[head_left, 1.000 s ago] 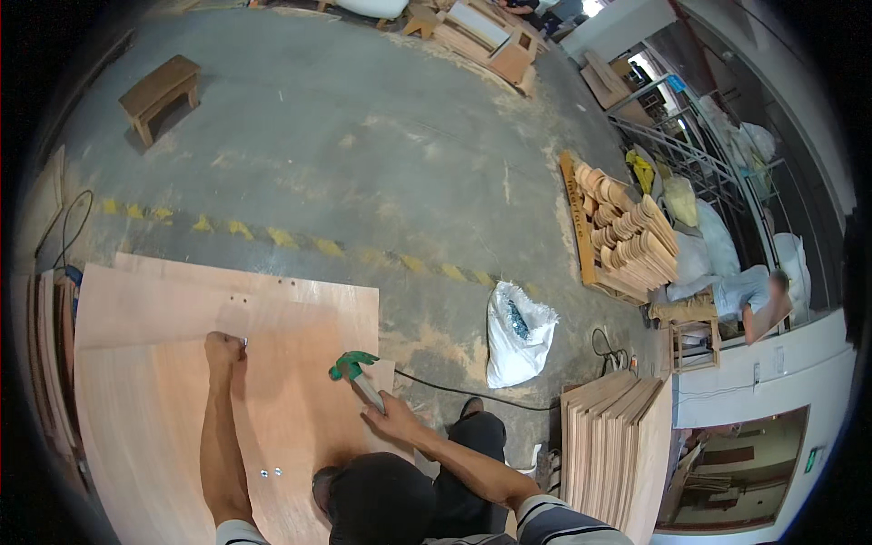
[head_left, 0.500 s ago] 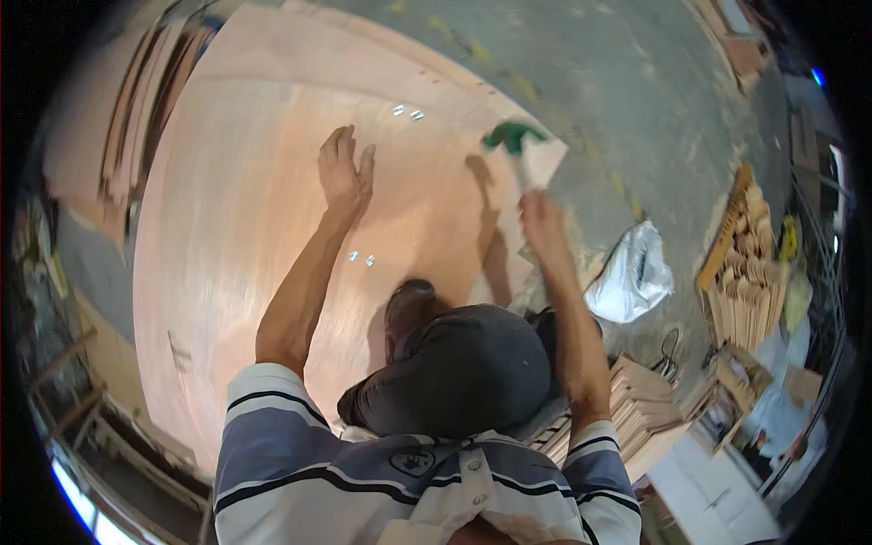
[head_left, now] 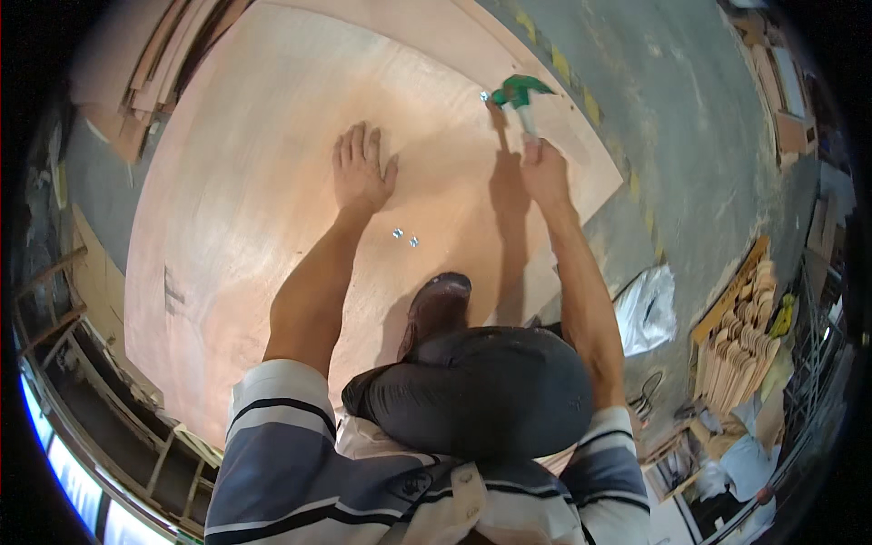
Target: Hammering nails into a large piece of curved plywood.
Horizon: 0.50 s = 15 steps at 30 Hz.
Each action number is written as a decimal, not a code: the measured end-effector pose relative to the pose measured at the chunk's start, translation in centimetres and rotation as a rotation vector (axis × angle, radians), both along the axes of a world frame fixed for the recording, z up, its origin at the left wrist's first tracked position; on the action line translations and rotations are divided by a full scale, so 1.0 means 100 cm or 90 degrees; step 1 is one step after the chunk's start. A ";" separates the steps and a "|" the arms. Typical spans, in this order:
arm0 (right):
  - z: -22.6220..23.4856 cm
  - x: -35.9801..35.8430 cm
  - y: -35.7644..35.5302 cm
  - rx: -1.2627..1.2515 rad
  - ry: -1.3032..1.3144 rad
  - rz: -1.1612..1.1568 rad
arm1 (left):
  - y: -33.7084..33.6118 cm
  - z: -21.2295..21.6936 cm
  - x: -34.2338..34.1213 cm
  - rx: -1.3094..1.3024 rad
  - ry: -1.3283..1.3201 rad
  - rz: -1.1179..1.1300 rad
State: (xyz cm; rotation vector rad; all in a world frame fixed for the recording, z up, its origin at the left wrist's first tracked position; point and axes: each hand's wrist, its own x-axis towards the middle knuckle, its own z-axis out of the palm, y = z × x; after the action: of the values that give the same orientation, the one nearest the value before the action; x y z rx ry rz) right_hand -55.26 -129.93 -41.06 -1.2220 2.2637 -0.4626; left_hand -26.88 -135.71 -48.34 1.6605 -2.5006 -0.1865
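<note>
A broad, pale plywood sheet (head_left: 227, 182) spreads out beneath me. My left hand (head_left: 363, 171) lies on it palm down, fingers spread, holding nothing. The fingers of my right hand (head_left: 545, 170) are wrapped round the handle of a hammer (head_left: 520, 91) with a green claw head and a pale shaft. The hammer head hovers over the sheet's far right part, its shadow falling just below. Beside the head is a small shiny spot (head_left: 484, 95). Two similar shiny spots (head_left: 406, 238) show near my left hand; whether they are metal pieces or reflections I cannot tell.
My shoe (head_left: 440, 304) rests on the sheet, below the bent knee. A white plastic bag (head_left: 647, 311) lies on the grey floor to the right, near a stack of curved wooden pieces (head_left: 738, 354). Leaning boards (head_left: 173, 64) stand at the far left.
The view has shifted, bringing more of the sheet's right corner in. My left hand has flattened with its fingers spread wider. The hammer has moved up in the view and looks less blurred.
</note>
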 end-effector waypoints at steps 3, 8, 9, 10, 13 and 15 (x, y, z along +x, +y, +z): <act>0.062 -0.011 -0.016 -0.136 -0.039 -0.024 | 0.011 -0.001 0.014 0.010 -0.016 -0.005; 0.153 -0.120 -0.009 -0.404 0.418 0.134 | 0.008 0.002 0.014 -0.008 0.028 -0.016; 0.156 -0.196 0.005 -0.414 0.429 0.125 | 0.002 0.001 -0.006 -0.005 0.057 -0.024; 0.140 -0.215 0.013 -0.424 0.414 0.115 | 0.001 0.004 -0.011 0.002 0.058 -0.032; 0.050 0.026 -0.010 -0.486 0.307 0.084 | 0.004 0.001 0.012 0.001 0.029 -0.019; -0.026 0.004 0.031 0.020 0.146 0.062 | 0.007 0.002 -0.003 0.001 0.065 -0.027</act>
State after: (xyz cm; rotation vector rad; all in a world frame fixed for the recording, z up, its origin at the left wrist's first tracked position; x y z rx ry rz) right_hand -54.84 -126.86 -43.63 -1.4254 2.3762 -0.2605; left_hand -27.15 -134.99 -48.17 1.5575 -2.4631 -0.2705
